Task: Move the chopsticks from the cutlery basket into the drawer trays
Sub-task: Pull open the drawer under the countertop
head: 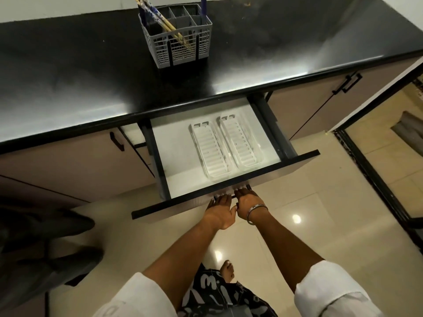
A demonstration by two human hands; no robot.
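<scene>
Chopsticks in basket, far beyond both hands.
The chopsticks (160, 19) lean in the basket (178, 40), tips up-left; the left hand (219, 210) and right hand (248, 202), fingers curled on the drawer handle (233, 196), are about equally distant; the trays (226, 145) lie between.

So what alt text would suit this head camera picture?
Both hands, left hand and right hand, grip the handle of an open drawer holding two empty white trays. Chopsticks stand in a grey cutlery basket on the black counter.
</scene>
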